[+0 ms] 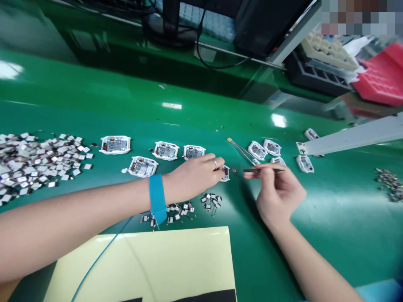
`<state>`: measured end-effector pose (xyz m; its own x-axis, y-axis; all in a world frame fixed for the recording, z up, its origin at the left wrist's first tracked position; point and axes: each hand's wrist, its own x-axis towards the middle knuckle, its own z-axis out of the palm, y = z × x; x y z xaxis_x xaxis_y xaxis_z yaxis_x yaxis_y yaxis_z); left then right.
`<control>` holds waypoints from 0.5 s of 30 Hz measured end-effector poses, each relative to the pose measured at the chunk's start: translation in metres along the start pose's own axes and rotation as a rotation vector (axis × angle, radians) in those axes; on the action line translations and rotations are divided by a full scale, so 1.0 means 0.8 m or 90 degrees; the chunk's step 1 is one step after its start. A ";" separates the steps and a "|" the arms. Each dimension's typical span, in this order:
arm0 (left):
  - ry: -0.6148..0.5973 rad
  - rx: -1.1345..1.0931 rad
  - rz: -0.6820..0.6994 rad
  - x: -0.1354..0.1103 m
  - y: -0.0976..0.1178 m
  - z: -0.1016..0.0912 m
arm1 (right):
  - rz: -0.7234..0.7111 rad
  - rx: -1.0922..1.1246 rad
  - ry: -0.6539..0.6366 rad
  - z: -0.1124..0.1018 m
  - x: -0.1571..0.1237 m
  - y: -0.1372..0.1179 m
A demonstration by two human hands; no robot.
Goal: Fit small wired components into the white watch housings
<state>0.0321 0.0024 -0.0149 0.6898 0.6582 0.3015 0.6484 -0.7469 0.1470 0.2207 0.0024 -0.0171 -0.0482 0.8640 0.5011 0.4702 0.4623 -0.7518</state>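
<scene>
My left hand (197,175), closed, grips a white watch-like housing (225,173) with a circuit board inside; most of it is hidden under the fingers. A short lead with a small dark round end sticks out from its right side. To the right, my right hand (279,193) is closed around a thin dark pointed tool (249,170), whose tip lies near that lead, apart from it. Whether this tool is a pair of tweezers cannot be made out. Several similar housings lie near my left hand, one of them (194,152) just behind it.
Metal tweezers (242,150) lie beside more housings (272,147). A large heap of small white parts (40,161) is at left, and small wired parts (211,202) lie in front. A blue wrist strap (157,197) trails a cord over a yellow sheet (151,260). A metal post (349,136) juts in at right.
</scene>
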 end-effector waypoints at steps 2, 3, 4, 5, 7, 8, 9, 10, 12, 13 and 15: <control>0.005 -0.003 -0.001 0.000 0.000 0.001 | 0.085 0.090 0.058 -0.004 0.002 0.006; 0.002 -0.006 0.000 0.001 0.000 0.001 | 0.098 0.109 0.068 -0.006 0.003 0.009; 0.001 -0.009 0.001 0.001 0.000 0.002 | 0.103 0.120 0.071 -0.008 0.004 0.012; -0.001 -0.012 0.003 0.001 -0.001 0.002 | 0.103 0.124 0.071 -0.009 0.005 0.013; 0.003 -0.016 0.004 0.002 -0.001 0.002 | 0.096 0.112 0.074 -0.010 0.006 0.015; 0.008 -0.018 0.003 0.002 -0.001 0.001 | 0.093 0.104 0.074 -0.011 0.006 0.015; 0.014 -0.019 0.000 0.002 -0.001 0.001 | 0.091 0.094 0.071 -0.011 0.006 0.015; 0.017 -0.020 -0.001 0.003 -0.001 0.001 | 0.094 0.085 0.063 -0.011 0.006 0.014; 0.018 -0.023 -0.001 0.003 -0.001 0.001 | 0.106 0.069 0.032 -0.013 0.005 0.012; 0.018 -0.025 -0.002 0.003 -0.001 0.000 | 0.112 0.063 0.014 -0.014 0.004 0.011; 0.015 -0.029 -0.007 0.004 -0.001 0.000 | 0.113 0.058 -0.017 -0.015 0.003 0.011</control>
<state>0.0340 0.0052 -0.0140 0.6743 0.6647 0.3216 0.6408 -0.7432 0.1926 0.2354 0.0065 -0.0173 0.0048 0.9380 0.3466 0.3917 0.3171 -0.8637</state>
